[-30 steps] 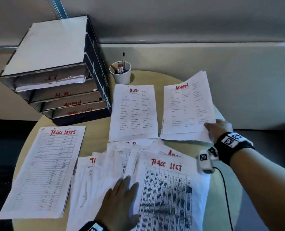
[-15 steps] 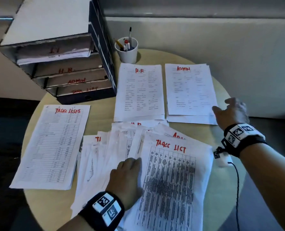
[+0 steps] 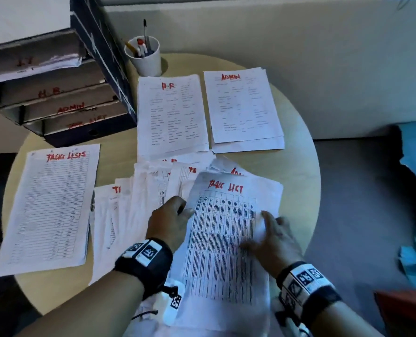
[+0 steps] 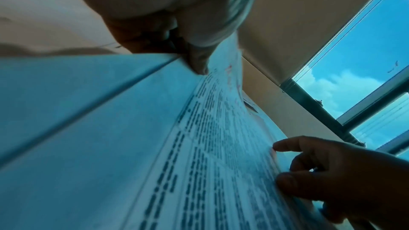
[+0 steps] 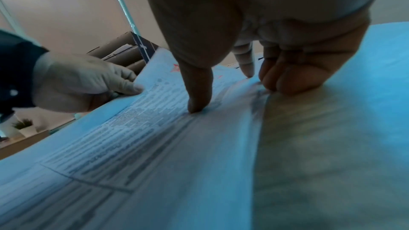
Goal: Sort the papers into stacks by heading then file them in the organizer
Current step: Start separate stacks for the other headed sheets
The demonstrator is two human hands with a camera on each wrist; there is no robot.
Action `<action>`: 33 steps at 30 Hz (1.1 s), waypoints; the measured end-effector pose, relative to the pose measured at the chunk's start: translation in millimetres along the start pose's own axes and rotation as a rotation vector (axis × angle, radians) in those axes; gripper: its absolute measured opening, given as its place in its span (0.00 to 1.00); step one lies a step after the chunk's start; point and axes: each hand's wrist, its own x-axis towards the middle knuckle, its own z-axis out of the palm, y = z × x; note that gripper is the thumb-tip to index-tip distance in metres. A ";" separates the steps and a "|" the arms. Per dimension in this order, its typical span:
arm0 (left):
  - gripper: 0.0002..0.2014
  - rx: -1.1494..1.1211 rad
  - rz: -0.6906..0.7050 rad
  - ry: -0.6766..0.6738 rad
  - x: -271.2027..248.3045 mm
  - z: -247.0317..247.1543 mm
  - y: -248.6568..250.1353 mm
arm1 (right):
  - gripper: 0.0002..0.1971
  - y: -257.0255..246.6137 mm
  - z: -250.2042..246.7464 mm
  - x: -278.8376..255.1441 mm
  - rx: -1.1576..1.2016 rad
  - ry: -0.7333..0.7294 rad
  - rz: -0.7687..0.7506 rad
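A sheet headed "Tasks List" (image 3: pixel 226 239) tops the fanned, unsorted pile (image 3: pixel 129 203) at the table's near side. My left hand (image 3: pixel 175 215) pinches its left edge; in the left wrist view that hand (image 4: pixel 192 59) has thumb and fingers closed on the paper (image 4: pixel 221 146). My right hand (image 3: pixel 270 229) grips the right edge; in the right wrist view its thumb (image 5: pixel 197 106) presses on top and the fingers (image 5: pixel 283 80) curl at the edge. Sorted stacks lie around: Tasks Lists (image 3: pixel 48 207) left, H.R (image 3: pixel 173 115) middle, Admin (image 3: pixel 243 105) right. The labelled organizer (image 3: pixel 63 98) stands back left.
A white cup of pens (image 3: pixel 145 57) stands behind the H.R stack, beside the organizer. The round table (image 3: pixel 297 171) ends close to the right of the Admin stack and my right hand. A wall runs behind the table.
My right hand left the Admin stack and came down to the right edge of the top Tasks List sheet. My left hand went from lying on the pile to pinching that sheet's left edge.
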 end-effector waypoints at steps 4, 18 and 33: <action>0.20 -0.020 0.101 0.029 -5.2 -7.7 -11.0 | 0.44 13.4 -3.6 -1.2 0.103 0.053 -0.018; 0.13 -0.066 -0.082 -0.015 -17.6 -29.7 -56.8 | 0.30 -36.9 19.7 -14.3 0.199 0.004 0.091; 0.11 -0.421 -0.070 0.196 -42.9 -64.4 -79.8 | 0.38 -54.4 28.8 -13.1 0.164 0.090 -0.120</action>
